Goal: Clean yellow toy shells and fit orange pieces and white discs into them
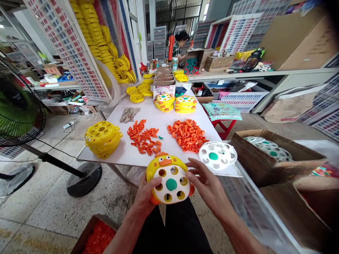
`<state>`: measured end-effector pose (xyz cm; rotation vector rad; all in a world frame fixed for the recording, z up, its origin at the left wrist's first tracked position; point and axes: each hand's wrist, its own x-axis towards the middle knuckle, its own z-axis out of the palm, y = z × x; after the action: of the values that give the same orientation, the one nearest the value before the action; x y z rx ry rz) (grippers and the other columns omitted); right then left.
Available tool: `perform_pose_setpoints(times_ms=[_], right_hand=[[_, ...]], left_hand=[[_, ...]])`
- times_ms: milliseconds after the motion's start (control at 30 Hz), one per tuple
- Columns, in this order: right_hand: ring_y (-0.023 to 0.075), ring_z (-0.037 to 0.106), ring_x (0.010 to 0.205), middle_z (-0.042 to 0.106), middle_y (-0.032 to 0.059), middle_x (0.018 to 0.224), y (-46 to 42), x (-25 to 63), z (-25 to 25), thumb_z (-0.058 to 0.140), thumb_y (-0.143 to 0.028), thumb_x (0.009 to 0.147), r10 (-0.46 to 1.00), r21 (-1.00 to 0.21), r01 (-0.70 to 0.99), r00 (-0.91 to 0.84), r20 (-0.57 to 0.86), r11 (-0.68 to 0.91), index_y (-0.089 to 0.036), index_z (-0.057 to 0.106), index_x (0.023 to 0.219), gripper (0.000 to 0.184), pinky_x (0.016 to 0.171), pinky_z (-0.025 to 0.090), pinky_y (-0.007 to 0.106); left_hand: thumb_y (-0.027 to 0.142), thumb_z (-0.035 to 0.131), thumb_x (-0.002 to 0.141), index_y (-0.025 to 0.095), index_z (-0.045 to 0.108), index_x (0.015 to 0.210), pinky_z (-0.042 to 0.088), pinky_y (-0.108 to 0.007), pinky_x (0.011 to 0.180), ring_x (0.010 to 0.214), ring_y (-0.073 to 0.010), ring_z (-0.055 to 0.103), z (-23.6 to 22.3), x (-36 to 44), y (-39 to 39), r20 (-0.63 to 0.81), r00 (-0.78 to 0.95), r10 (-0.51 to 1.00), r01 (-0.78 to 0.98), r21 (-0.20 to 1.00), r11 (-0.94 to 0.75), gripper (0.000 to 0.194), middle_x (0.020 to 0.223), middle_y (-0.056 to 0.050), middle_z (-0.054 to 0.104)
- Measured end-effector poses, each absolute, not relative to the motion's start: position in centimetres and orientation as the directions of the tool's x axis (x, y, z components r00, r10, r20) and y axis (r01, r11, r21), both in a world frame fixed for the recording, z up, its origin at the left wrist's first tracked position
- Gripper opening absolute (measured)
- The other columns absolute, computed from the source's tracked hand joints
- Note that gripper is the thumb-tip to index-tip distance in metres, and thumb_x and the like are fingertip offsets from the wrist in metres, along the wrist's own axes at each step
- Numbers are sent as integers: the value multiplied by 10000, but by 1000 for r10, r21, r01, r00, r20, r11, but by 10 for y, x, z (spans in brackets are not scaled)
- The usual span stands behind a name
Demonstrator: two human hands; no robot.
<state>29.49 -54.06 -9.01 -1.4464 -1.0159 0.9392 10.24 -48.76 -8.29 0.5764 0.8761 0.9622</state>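
Working remotely, I grasp the yellow duck toy (171,184) by its left edge with my left fingers (156,182); my right fingers (197,182), loosely spread, lie at its right edge, contact unclear. Its long axis runs crosswise between them, the tabletop (162,121) beyond.

Green-bladed fan (19,102) — patterned cushion (222,112) on red stool (226,130)

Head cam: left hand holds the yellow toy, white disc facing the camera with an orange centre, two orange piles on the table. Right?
One error: the disc's centre is green, not orange, per the head view. The left hand, toy and two orange piles stand as stated.
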Motion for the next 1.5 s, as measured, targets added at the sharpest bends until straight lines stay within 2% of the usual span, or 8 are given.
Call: perform_pose_setpoints(times_ms=[233, 600, 800, 967, 1067, 1233, 1333, 1500], right_hand=[[290, 715, 1052, 723, 83, 1263, -544, 288, -81, 735, -531, 857, 977, -896, -404, 33, -213, -181, -286, 688, 1219, 440, 854, 611, 389], [299, 721, 1017, 740, 86, 1203, -549, 277, -86, 730, -577, 836, 962, -921, -351, 145, -233, -171, -267, 650, 1246, 520, 791, 620, 376], [224, 708, 761, 769, 67, 999, -543, 267, -96, 735, -571, 838, 930, -969, -217, 319, -185, -119, -226, 681, 1146, 466, 596, 570, 289], [280, 698, 1096, 726, 85, 1246, -541, 275, -94, 773, -482, 836, 982, -883, -453, 72, -177, -126, -262, 651, 1231, 468, 840, 593, 364], [269, 721, 1043, 749, 77, 1184, -544, 279, -92, 791, -448, 828, 980, -866, -469, 4, -201, -175, -281, 603, 1278, 515, 791, 598, 359], [266, 738, 982, 763, 66, 1124, -543, 270, -95, 798, -427, 827, 980, -885, -454, 103, -169, -105, -277, 570, 1268, 519, 813, 607, 398], [262, 737, 987, 767, 60, 1110, -540, 259, -98, 815, -427, 808, 972, -887, -454, 160, -174, -84, -273, 560, 1250, 533, 835, 606, 402], [243, 735, 904, 763, 55, 1041, -538, 250, -99, 799, -429, 820, 974, -928, -366, 175, -147, -74, -260, 533, 1259, 541, 761, 615, 384]], left_hand=[[268, 896, 591, 140, 724, 1071, 621, -348, 669, 826, -323, 773, -75, 99, -495, -301, 409, 862, -373, 806, 459, 525, 973, -131, 812], [299, 894, 646, 136, 732, 1012, 613, -325, 647, 764, -287, 774, -88, 99, -491, -332, 364, 870, -371, 805, 462, 431, 905, -114, 819], [290, 890, 665, 139, 716, 1061, 617, -318, 648, 767, -277, 772, -92, 98, -494, -371, 353, 859, -373, 786, 493, 459, 920, -113, 817], [314, 859, 699, 132, 705, 1070, 629, -328, 684, 785, -270, 768, -95, 95, -481, -393, 311, 866, -407, 768, 494, 441, 952, -118, 811], [371, 815, 748, 135, 667, 1147, 626, -345, 723, 851, -285, 764, -96, 92, -473, -409, 310, 858, -333, 799, 501, 486, 1004, -129, 796], [427, 870, 684, 256, 359, 1511, 508, -490, 1065, 1348, -361, 537, -93, 81, -469, -47, 271, 961, 171, 985, -1, 988, 1539, -157, 476], [461, 946, 542, 272, 311, 1552, 304, -591, 1215, 1519, -410, 254, -87, 78, -472, 180, 439, 880, 510, 757, -409, 1208, 1660, -150, 253], [376, 841, 689, 233, 270, 1557, 351, -572, 1198, 1516, -377, 278, -83, 80, -476, 240, 514, 824, 587, 602, -542, 1049, 1629, -170, 298]])
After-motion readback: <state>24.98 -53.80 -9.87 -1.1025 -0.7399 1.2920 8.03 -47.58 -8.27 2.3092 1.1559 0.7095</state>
